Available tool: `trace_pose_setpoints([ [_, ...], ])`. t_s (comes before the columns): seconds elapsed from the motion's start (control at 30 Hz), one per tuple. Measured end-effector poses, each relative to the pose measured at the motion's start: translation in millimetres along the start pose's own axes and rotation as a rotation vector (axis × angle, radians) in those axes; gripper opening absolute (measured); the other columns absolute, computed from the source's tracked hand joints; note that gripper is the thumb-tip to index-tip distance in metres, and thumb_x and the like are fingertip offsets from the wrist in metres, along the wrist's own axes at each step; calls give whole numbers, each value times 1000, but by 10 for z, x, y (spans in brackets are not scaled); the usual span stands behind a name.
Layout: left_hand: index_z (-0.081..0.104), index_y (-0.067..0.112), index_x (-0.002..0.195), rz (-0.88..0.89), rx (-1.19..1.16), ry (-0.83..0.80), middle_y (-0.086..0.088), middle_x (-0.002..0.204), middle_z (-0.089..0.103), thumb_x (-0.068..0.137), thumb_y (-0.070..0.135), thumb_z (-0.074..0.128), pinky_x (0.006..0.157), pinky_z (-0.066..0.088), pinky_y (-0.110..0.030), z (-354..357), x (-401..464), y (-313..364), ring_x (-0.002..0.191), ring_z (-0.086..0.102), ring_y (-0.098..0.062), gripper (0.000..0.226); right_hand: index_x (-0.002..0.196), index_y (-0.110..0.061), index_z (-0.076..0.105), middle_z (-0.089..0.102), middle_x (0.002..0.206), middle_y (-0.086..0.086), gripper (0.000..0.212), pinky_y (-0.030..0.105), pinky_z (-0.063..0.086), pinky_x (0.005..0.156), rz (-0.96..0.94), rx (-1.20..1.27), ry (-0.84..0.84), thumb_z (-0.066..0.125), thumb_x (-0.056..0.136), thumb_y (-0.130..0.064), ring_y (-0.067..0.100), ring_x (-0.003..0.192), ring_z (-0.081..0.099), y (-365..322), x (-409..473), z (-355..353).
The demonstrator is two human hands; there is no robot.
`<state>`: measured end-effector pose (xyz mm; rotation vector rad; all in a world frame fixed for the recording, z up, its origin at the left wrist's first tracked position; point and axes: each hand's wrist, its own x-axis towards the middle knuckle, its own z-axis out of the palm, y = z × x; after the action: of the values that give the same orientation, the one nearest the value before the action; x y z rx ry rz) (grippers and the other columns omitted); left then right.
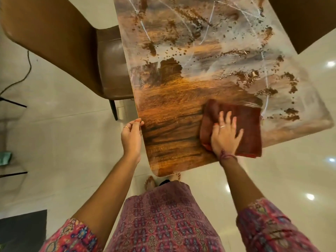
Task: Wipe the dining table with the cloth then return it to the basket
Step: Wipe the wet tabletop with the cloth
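The dining table (169, 110) has a glossy top patterned in brown, orange and white, seen from above at its near corner. A folded reddish-brown cloth (243, 124) lies flat on the table near its right front edge. My right hand (226, 134) presses down on the cloth's left part with fingers spread and straight. My left hand (131, 135) grips the table's left edge, thumb on top and fingers curled around the rim. No basket is in view.
A brown leather chair (60, 42) stands at the table's left side, its seat tucked under the edge. Another brown chair back (305, 20) shows at the top right. A cable (21, 79) runs over the pale tiled floor on the left. My feet stand below the table corner.
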<state>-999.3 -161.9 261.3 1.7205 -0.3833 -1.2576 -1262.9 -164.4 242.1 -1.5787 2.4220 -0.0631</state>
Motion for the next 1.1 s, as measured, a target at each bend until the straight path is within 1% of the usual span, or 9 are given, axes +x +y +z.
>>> trace_pose_setpoints([
  [0.07, 65, 26, 91, 56, 66, 15, 6, 95, 67, 92, 35, 53, 78, 50, -26, 90, -42, 6, 94, 61, -12, 16, 149, -32, 25, 18, 159, -4, 55, 54, 14, 114, -205, -9, -75, 37, 95, -37, 18, 147, 15, -324, -452, 141],
  [0.2, 66, 25, 98, 176, 181, 40, 0, 108, 66, 92, 33, 51, 97, 48, -40, 251, -52, 19, 106, 59, -18, 18, 147, -32, 32, 29, 156, -6, 53, 52, 24, 111, -621, -65, -148, 34, 94, -40, 18, 144, 24, -623, -1240, 376],
  [0.4, 64, 15, 110, 401, 419, 44, -9, 123, 53, 95, 27, 48, 106, 37, -43, 563, -155, 36, 119, 48, -26, 25, 147, -31, 34, 31, 154, -7, 51, 39, 28, 112, -833, -135, -181, 36, 97, -40, 12, 142, 30, -87, -781, 223],
  [0.53, 62, 14, 111, 499, 530, -40, -8, 127, 49, 96, 21, 48, 107, 30, -30, 904, -289, 7, 122, 43, -22, 22, 144, -24, 39, 36, 152, -1, 54, 41, 33, 107, -619, -61, -120, 30, 93, -37, 21, 139, 36, 651, 83, -88],
  [0.6, 61, 13, 112, 509, 566, -89, -6, 127, 49, 97, 20, 47, 104, 27, -24, 1103, -340, -58, 123, 41, -19, 22, 146, -22, 34, 31, 155, 1, 55, 44, 30, 109, -448, -61, -61, 26, 94, -36, 23, 142, 31, 1164, 589, -260],
  [0.77, 60, 16, 111, 505, 605, -98, 6, 122, 44, 97, 20, 47, 102, 27, -24, 1629, -441, -214, 124, 40, -18, 19, 151, -18, 22, 18, 159, 6, 53, 53, 18, 114, 62, -14, 34, 35, 100, -25, 27, 146, 16, 2393, 1725, -736],
  [0.9, 62, 12, 111, 507, 619, -34, -6, 125, 50, 96, 17, 50, 101, 28, -23, 2062, -492, -301, 122, 45, -21, 20, 152, -26, 17, 13, 160, -3, 53, 56, 12, 115, 245, 20, 56, 31, 101, -28, 19, 147, 10, 2421, 1859, -802],
  [0.97, 62, 11, 111, 494, 615, 23, -9, 126, 52, 96, 18, 50, 100, 28, -22, 2210, -479, -316, 122, 44, -22, 21, 151, -30, 16, 12, 160, -7, 55, 57, 10, 114, 96, 0, 16, 32, 99, -33, 16, 147, 10, 2120, 1545, -690],
  [1.1, 61, 9, 113, 446, 565, 150, -12, 123, 56, 96, 19, 48, 98, 33, -21, 2279, -430, -328, 117, 49, -22, 24, 147, -33, 29, 23, 157, -8, 56, 58, 19, 112, -568, -47, -159, 33, 92, -41, 17, 145, 20, 1370, 488, -317],
])
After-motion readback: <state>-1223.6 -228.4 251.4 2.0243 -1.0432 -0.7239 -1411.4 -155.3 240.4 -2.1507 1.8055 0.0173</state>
